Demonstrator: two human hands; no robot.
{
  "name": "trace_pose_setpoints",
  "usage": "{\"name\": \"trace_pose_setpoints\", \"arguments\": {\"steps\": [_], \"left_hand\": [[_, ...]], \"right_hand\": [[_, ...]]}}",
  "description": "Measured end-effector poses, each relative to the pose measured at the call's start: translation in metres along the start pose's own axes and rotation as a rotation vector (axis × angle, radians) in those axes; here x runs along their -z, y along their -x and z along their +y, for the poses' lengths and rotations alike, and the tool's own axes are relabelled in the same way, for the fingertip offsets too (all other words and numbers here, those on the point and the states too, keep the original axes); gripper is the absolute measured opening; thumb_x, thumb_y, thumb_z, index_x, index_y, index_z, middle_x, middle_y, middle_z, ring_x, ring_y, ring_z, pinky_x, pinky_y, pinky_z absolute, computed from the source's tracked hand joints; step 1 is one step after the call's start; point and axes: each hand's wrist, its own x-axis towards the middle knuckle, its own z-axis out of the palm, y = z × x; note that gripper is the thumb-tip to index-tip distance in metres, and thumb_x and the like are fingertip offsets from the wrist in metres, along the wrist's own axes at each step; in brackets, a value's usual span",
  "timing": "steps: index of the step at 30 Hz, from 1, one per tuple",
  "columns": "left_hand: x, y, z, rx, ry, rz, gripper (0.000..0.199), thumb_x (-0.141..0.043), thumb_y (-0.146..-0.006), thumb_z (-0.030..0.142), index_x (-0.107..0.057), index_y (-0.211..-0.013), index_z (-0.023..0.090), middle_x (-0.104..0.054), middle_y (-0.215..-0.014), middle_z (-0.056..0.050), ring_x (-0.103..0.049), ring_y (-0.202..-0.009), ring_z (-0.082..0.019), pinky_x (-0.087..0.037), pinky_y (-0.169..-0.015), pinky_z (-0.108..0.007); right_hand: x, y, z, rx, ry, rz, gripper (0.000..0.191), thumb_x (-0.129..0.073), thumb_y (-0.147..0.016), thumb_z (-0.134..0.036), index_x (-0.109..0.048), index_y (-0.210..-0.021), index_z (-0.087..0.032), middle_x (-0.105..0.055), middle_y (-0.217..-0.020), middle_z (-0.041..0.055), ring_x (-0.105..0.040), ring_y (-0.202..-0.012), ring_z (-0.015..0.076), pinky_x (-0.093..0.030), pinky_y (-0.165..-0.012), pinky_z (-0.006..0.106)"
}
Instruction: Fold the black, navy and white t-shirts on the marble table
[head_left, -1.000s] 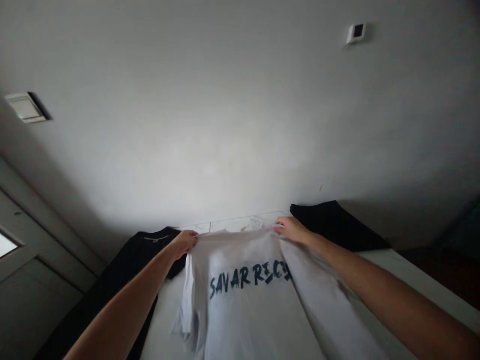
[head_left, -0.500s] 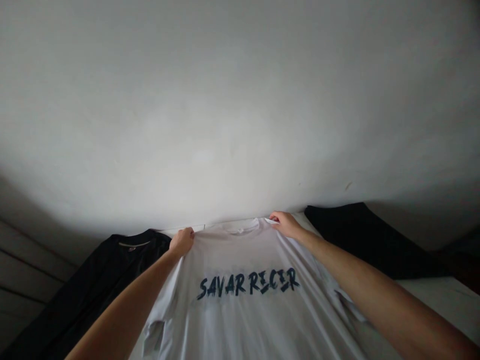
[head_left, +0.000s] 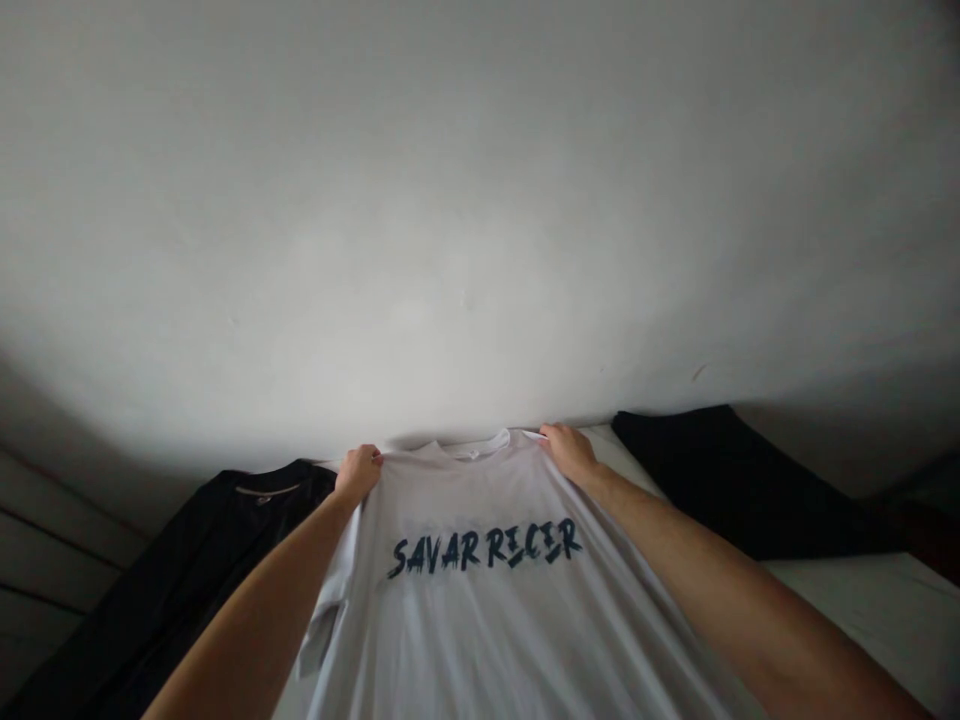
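Note:
A white T-shirt [head_left: 480, 630] with dark brush-style lettering across the chest is spread out in front of me, its neckline at the far end by the wall. My left hand [head_left: 360, 472] pinches the shirt's left shoulder. At the opposite shoulder, the fingers of my right hand [head_left: 568, 452] are closed on the fabric. Folds run down the shirt from both shoulders, and its lower part passes out of the bottom of the view.
A black garment [head_left: 187, 550] with an open collar lies at the left. Dark folded cloth [head_left: 742, 485] rests on the pale surface [head_left: 862, 600] at the right. Behind everything rises a pale wall [head_left: 465, 220]. Slats [head_left: 60, 560] show at the far left.
Both hands have shifted slightly, the left one up and to the left. The shirt's neckline and lettering have moved a little up and left, with both shoulders still gripped.

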Motion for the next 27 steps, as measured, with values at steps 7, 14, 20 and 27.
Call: {"name": "trace_pose_setpoints", "arguments": {"steps": [7, 14, 20, 27], "left_hand": [[0.009, 0.019, -0.033, -0.056, -0.097, -0.137, 0.045, -0.061, -0.073, 0.035, -0.065, -0.114, 0.018, -0.075, -0.105, -0.014, -0.071, -0.097, -0.03, -0.05, -0.074, -0.033], [0.024, 0.013, -0.067, -0.056, -0.126, -0.179, 0.019, -0.056, -0.07, 0.019, -0.072, -0.08, 0.02, -0.077, -0.092, -0.011, -0.071, -0.094, -0.027, -0.05, -0.078, -0.031], [0.024, 0.026, -0.071, -0.001, -0.103, -0.132, 0.038, -0.045, -0.09, 0.046, -0.069, -0.106, 0.022, -0.073, -0.115, -0.017, -0.067, -0.109, -0.033, -0.05, -0.085, -0.04], [0.04, 0.051, -0.123, 0.005, 0.073, -0.095, 0.057, -0.033, -0.091, 0.062, -0.071, -0.081, 0.022, -0.075, -0.086, -0.009, -0.07, -0.097, -0.029, -0.049, -0.084, -0.034]], "right_hand": [[0.015, 0.049, 0.027, -0.098, 0.104, 0.021, 0.033, -0.047, -0.1, -0.042, -0.062, -0.112, -0.015, -0.072, -0.106, 0.018, -0.068, -0.099, 0.0291, -0.045, -0.077, 0.034], [0.026, 0.094, 0.078, -0.164, -0.004, -0.16, 0.021, -0.058, -0.092, -0.04, -0.068, -0.093, -0.021, -0.074, -0.096, 0.0113, -0.071, -0.089, 0.0282, -0.043, -0.065, 0.032], [0.024, 0.12, 0.097, -0.201, -0.037, -0.135, 0.023, -0.056, -0.092, -0.043, -0.068, -0.083, -0.025, -0.075, -0.087, 0.0078, -0.072, -0.083, 0.027, -0.043, -0.064, 0.031], [0.015, 0.159, 0.095, -0.161, -0.011, -0.105, 0.027, -0.055, -0.088, -0.049, -0.065, -0.088, -0.024, -0.075, -0.094, 0.0129, -0.072, -0.086, 0.0323, -0.047, -0.066, 0.036]]}}
